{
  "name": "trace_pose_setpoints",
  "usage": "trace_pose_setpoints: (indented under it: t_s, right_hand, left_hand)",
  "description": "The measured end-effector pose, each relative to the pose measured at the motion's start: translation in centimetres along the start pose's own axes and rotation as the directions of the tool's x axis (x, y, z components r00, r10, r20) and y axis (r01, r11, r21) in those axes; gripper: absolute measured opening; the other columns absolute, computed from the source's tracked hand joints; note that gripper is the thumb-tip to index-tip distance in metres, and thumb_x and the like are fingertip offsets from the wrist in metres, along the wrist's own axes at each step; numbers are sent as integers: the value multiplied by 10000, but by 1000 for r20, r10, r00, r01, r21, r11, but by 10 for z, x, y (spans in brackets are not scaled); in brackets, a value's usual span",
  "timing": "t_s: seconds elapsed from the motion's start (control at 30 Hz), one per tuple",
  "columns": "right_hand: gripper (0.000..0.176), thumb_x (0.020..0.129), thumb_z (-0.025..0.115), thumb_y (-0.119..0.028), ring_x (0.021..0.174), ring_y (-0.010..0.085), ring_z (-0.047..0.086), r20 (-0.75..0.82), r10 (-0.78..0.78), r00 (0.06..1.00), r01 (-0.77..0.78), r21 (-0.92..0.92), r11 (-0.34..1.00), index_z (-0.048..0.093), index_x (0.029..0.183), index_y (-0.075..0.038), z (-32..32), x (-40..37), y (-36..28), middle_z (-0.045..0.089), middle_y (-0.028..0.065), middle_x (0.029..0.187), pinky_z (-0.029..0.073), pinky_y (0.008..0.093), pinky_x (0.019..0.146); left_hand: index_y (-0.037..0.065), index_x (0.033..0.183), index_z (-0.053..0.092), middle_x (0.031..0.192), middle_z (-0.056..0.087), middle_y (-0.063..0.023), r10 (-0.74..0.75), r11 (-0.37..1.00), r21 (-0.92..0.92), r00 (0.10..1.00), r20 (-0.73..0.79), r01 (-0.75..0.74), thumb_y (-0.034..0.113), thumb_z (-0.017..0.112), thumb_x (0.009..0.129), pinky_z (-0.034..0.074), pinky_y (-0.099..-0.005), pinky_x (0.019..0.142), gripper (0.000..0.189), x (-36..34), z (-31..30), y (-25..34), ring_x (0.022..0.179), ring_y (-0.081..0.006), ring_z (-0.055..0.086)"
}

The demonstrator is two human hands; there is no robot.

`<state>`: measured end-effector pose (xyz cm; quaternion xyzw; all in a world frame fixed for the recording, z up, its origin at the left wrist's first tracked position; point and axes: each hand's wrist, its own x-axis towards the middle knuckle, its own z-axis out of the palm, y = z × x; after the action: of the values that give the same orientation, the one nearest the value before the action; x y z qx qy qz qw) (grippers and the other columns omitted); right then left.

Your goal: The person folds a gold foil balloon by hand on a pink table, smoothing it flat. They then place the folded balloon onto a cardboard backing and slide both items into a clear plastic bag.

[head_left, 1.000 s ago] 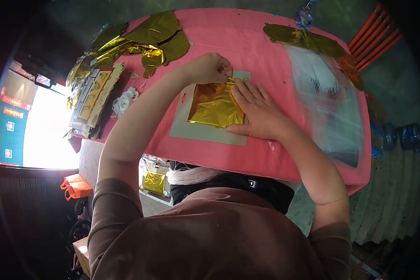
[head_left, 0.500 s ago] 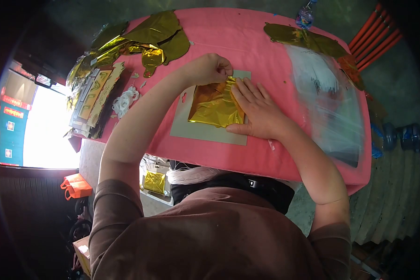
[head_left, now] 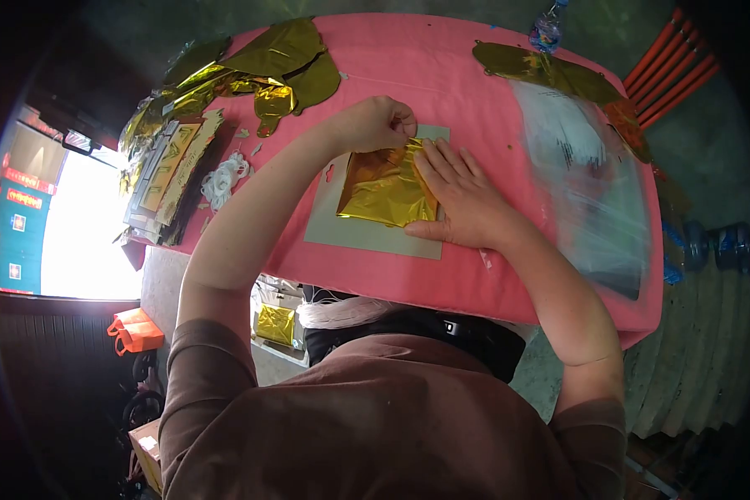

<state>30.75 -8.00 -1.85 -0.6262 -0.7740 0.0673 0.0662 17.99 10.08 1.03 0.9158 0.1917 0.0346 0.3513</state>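
Note:
A folded gold foil balloon (head_left: 383,193) lies on a grey-green card (head_left: 375,237) with a small red-edged hanging slot, in the middle of the pink table. My left hand (head_left: 377,125) is bent over the balloon's far edge. Its fingers are closed in a pinch at the far right corner, and the fingertips are partly hidden. My right hand (head_left: 467,200) rests flat across the balloon's right side, fingers stretched out and thumb along the near edge.
Loose gold foil balloons (head_left: 279,62) lie at the far left, near a stack of printed cards (head_left: 171,179) and a white ribbon bundle (head_left: 225,179). Clear plastic bags (head_left: 596,200) cover the right side. A bottle (head_left: 546,32) stands at the far edge beside another foil piece (head_left: 542,68).

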Motion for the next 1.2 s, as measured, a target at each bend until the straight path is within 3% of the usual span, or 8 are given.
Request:
trace_pose_setpoints:
  t_s: [0.5,0.8,0.87,1.07,1.2]
  right_hand:
    - [1001,756,469,-681,1380,312,76,8,7,1000,-7,12,1000,143,1411,2,-1,0,0,119,218,1467,58,430,1111]
    - [1000,759,462,-683,1381,308,66,16,8,1000,-8,15,1000,133,1415,-3,-2,0,0,113,212,1470,52,425,1112]
    - [1001,759,458,-685,1382,307,65,20,8,1000,-9,15,1000,132,1414,-2,-1,0,-1,114,210,1471,51,424,1113]
    - [1000,760,453,-689,1382,303,67,28,12,1000,-12,9,1000,133,1414,-2,-2,0,-1,115,209,1471,51,420,1113]
    - [992,761,457,-685,1382,301,66,12,4,1000,-4,2,1000,153,1408,2,-1,0,0,119,205,1471,51,421,1113]
  left_hand:
    - [22,830,605,707,591,-32,-48,998,56,991,128,41,82,600,728,462,-264,663,118,4,-4,7,668,-118,549]
    - [28,771,603,709,604,-52,-43,989,142,996,77,32,172,594,740,460,-297,682,147,6,-3,-1,690,-157,569]
    - [42,747,623,711,628,-74,-99,983,158,995,19,95,183,615,680,479,-320,670,156,6,-1,-1,676,-192,592]
    - [39,774,599,695,600,-44,-166,972,163,986,-31,168,195,660,716,460,-297,659,176,1,-4,3,663,-148,564]
    - [32,811,604,721,609,-44,-123,985,114,988,-90,132,202,686,733,461,-291,660,204,-7,-4,-8,664,-144,568]
